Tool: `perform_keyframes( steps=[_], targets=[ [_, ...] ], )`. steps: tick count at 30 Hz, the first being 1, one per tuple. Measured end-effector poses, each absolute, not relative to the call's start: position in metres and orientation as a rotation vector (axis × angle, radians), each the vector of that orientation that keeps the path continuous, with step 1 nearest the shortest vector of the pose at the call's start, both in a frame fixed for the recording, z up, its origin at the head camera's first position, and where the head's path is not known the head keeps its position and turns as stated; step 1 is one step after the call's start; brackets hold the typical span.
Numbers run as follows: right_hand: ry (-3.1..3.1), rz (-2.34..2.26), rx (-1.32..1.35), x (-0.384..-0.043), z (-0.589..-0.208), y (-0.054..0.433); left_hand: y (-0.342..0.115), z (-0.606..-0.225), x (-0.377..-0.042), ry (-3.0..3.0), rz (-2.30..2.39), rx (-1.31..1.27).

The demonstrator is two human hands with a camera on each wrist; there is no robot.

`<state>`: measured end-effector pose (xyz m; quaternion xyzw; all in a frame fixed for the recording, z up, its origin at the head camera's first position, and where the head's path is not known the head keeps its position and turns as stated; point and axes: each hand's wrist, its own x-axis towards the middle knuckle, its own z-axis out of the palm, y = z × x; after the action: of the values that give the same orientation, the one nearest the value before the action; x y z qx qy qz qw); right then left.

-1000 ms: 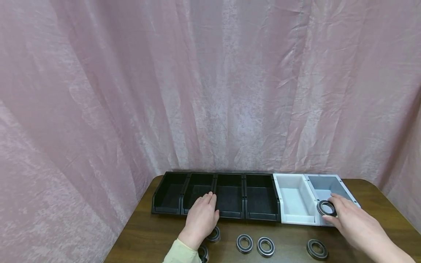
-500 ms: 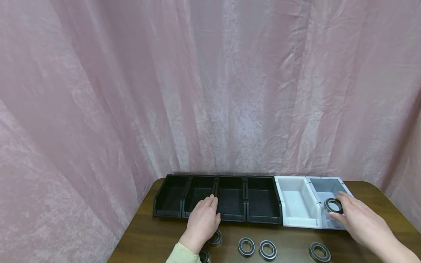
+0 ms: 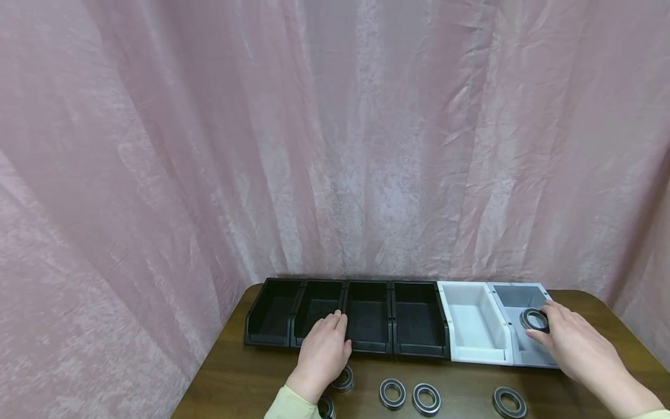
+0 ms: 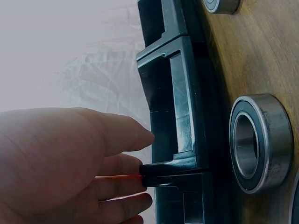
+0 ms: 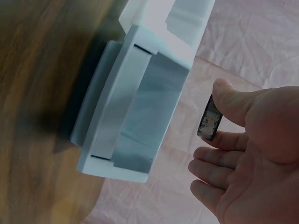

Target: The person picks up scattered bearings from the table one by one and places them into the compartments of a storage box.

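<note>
My right hand [image 3: 581, 343] pinches a ball bearing [image 3: 534, 320] between thumb and fingers, over the pale grey bin [image 3: 530, 352] at the row's right end. In the right wrist view the bearing [image 5: 210, 119] shows edge-on, with dark marks on its outer ring, apart from the grey bin [image 5: 140, 121]. My left hand [image 3: 321, 355] lies with relaxed fingers at the front rims of the black bins [image 3: 369, 343]. Its fingertips reach the divider between two of them in the left wrist view. A bearing [image 4: 261, 143] stands on the table close to that hand.
Several more bearings lie on the wooden table [image 3: 230, 378], among them one bearing [image 3: 392, 394] near the middle and another bearing [image 3: 509, 402] to the right. A white bin [image 3: 477, 326] sits between the black and grey bins. A pink curtain [image 3: 335, 145] hangs behind.
My right hand has carried the bearing slightly right, farther over the grey bin. The left hand keeps its place at the black bins. The view has shifted a little.
</note>
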<state>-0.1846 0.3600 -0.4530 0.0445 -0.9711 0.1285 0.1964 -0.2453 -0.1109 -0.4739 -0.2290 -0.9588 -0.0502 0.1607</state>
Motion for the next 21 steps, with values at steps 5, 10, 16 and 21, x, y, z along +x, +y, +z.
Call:
perform_keyframes(
  steps=[5, 10, 16, 21],
  targets=[
    [-2.701, 0.359, 0.118, -0.186, -0.459, 0.367, -0.111, -0.475, -0.245, -2.733, -0.144, -0.654],
    [-2.711, 0.358, 0.105, -0.188, -0.462, 0.374, -0.111, -0.476, -0.245, -2.729, -0.146, -0.654],
    [-2.733, 0.359, 0.087, -0.188, -0.466, 0.381, -0.111, -0.477, -0.245, -2.724, -0.148, -0.661],
    [-2.769, 0.366, 0.059, -0.189, -0.469, 0.385, -0.111, -0.477, -0.246, -2.737, -0.162, -0.653]
  ],
)
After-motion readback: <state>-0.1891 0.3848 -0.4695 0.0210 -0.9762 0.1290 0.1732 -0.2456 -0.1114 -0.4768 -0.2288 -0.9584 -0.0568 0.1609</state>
